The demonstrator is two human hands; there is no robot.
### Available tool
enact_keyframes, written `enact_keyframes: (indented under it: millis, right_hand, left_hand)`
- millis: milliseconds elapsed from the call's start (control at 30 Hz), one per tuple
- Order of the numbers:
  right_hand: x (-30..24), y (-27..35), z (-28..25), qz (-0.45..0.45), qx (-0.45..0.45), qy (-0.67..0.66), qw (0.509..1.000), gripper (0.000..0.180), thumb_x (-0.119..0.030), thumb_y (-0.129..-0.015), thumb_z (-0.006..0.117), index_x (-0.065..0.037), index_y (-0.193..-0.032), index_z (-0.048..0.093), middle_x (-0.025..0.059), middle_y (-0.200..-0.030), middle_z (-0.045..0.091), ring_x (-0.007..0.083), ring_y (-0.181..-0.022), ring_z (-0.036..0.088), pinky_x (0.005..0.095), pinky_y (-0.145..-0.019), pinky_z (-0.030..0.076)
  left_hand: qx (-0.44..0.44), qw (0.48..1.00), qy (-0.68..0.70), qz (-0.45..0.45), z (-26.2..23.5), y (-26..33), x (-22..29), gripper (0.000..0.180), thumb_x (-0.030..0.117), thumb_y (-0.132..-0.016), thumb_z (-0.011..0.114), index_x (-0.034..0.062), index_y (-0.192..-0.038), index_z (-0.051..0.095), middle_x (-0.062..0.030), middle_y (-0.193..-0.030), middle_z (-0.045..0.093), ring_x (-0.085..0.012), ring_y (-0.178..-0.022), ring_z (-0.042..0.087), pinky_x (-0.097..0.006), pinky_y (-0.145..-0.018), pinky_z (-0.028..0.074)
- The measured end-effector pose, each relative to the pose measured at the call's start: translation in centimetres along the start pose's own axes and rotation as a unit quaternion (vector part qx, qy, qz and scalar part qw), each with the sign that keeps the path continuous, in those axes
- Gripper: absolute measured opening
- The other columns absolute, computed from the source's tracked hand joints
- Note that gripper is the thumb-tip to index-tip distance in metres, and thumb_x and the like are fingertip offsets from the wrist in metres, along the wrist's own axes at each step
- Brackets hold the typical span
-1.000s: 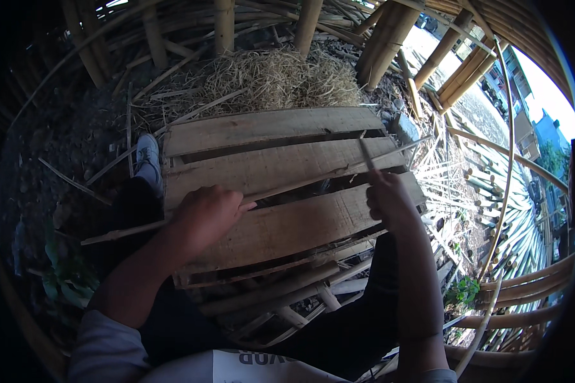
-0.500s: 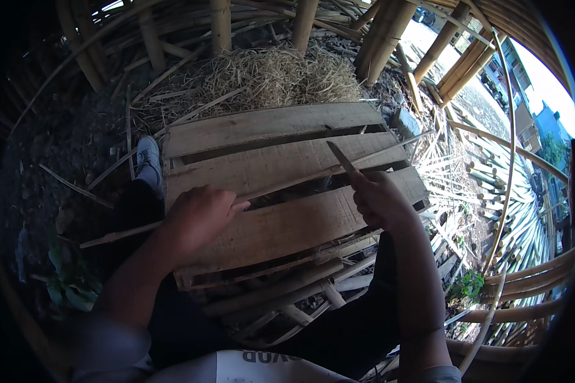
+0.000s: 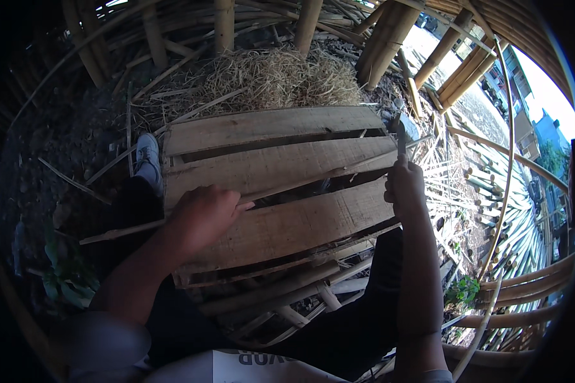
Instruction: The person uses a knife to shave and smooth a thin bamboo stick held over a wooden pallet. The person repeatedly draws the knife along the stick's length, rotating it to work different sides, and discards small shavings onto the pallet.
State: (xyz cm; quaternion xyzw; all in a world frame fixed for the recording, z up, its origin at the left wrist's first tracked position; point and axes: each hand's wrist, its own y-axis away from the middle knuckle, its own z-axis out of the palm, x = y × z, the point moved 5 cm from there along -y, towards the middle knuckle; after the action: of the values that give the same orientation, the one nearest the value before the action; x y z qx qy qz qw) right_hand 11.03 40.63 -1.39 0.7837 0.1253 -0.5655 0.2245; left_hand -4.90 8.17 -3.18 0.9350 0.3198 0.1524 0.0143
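Clock read from the middle of the view, 12 at the top. Bamboo strip (image 3: 326,174): thin, split, slanting from between 8 and 9 o'clock to 2 o'clock across the slatted plank bench (image 3: 300,223). Left hand (image 3: 207,214), 8 to 9 o'clock: clenched around the strip, thumb toward 3 (the strip's tail shows again beyond the wrist side). Right hand (image 3: 406,188), 3 o'clock: fist closed on the handle of a knife (image 3: 400,137), blade pointing to 12. The knife crosses the strip near its 2 o'clock end; contact cannot be told.

Surroundings: heap of dry shavings (image 3: 281,80) at 12 o'clock, just beyond the bench. White shoe (image 3: 148,150) between 9 and 10, beside the bench. Thick bamboo post (image 3: 386,45) at 1. Stacked bamboo poles (image 3: 514,210) at 3, sunlit. Small green plant (image 3: 463,290) at 4.
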Motion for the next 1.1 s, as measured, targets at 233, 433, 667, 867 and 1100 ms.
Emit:
enact_keyframes:
  millis: [233,433,667,867,1100]
  right_hand:
    - [1.0,3.1,4.5,0.106,-0.242,0.135,0.955,0.034,-0.039,-0.108,0.048,-0.011,-0.090,0.050,-0.0044,-0.064,0.041,0.0065,-0.047,0.036,0.0250,-0.037,0.027]
    - [2.6,4.8,6.1,0.099,-0.235,0.156,0.954,0.036,-0.039,-0.110,0.042,-0.011,-0.089,0.046,-0.0034,-0.064,0.039,0.0074,-0.046,0.034,0.0260,-0.036,0.026]
    - [3.8,4.4,6.1,0.223,-0.295,-0.037,0.929,0.035,-0.044,-0.110,0.043,-0.019,-0.086,0.045,-0.0080,-0.064,0.031,0.0047,-0.046,0.026,0.0223,-0.037,0.019]
    - [5.3,3.2,6.0,0.246,-0.341,-0.131,0.898,0.035,-0.045,-0.110,0.042,-0.020,-0.085,0.045,-0.0090,-0.063,0.028,0.0050,-0.046,0.023,0.0223,-0.038,0.017]
    - [5.9,4.1,6.8,0.308,-0.493,-0.392,0.713,0.035,-0.044,-0.111,0.038,-0.020,-0.086,0.045,-0.0089,-0.063,0.029,0.0048,-0.045,0.022,0.0222,-0.036,0.016]
  left_hand:
    - [-0.026,0.999,0.022,-0.023,-0.1,0.2,-0.5,0.046,0.043,-0.101,0.058,0.0010,-0.084,0.067,-0.0214,-0.080,0.069,-0.0391,-0.081,0.071,-0.048,-0.074,0.056]
    - [0.009,1.000,0.002,0.004,0.3,0.4,-0.7,0.046,0.043,-0.101,0.058,0.0008,-0.084,0.067,-0.0215,-0.079,0.069,-0.0394,-0.080,0.071,-0.049,-0.074,0.056]
    - [0.001,1.000,0.007,-0.007,0.6,0.0,-1.2,0.047,0.042,-0.101,0.059,0.0002,-0.082,0.067,-0.0223,-0.079,0.069,-0.0406,-0.081,0.070,-0.050,-0.075,0.056]
    - [-0.001,1.000,0.008,-0.009,0.2,0.0,-1.0,0.047,0.042,-0.101,0.059,-0.0004,-0.082,0.067,-0.0227,-0.079,0.068,-0.0410,-0.080,0.070,-0.050,-0.075,0.055]
    - [-0.028,0.999,0.030,-0.025,-0.8,0.5,-0.7,0.046,0.041,-0.101,0.060,-0.0007,-0.084,0.067,-0.0220,-0.080,0.069,-0.0398,-0.080,0.070,-0.049,-0.075,0.056]
